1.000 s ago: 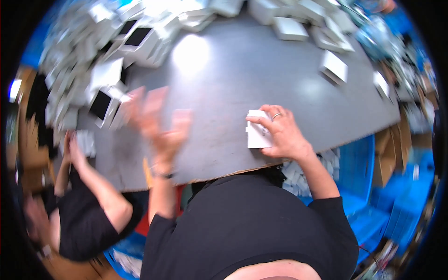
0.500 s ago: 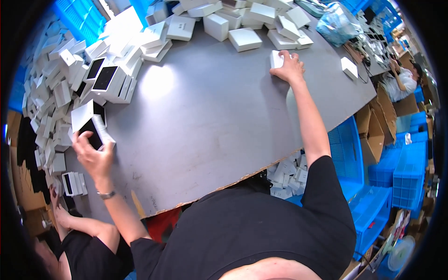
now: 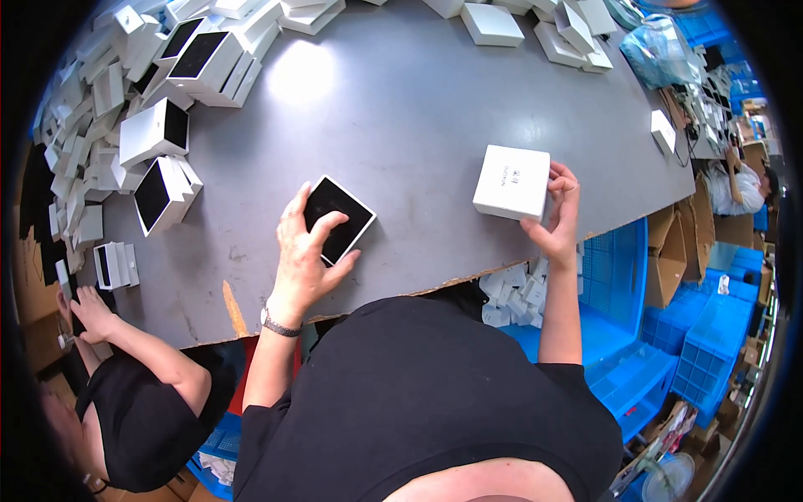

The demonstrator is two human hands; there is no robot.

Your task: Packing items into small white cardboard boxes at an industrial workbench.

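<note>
My left hand point(image 3: 303, 249) is closed around the edges of a square white box part with a black inner face point(image 3: 345, 203), its dark side up. The fingers and thumb straddle two of its edges above the grey table. On the right, my right hand point(image 3: 562, 219) grips a white square box point(image 3: 508, 177) by its right side, with small dark print on top. Left of my left hand stand several white boxes with black faces point(image 3: 167, 197) at the table's edge.
White boxes point(image 3: 100, 117) heap along the left and far sides of the grey table point(image 3: 401, 125). A lone white box point(image 3: 662, 131) sits at the right edge. Blue crates point(image 3: 619, 268) stand below on the right. A co-worker's arm point(image 3: 150, 351) reaches in at the lower left.
My left hand has drawn a black-faced box part from the left stack toward the middle. My right hand has brought the white box nearer to me. The view has shifted.
</note>
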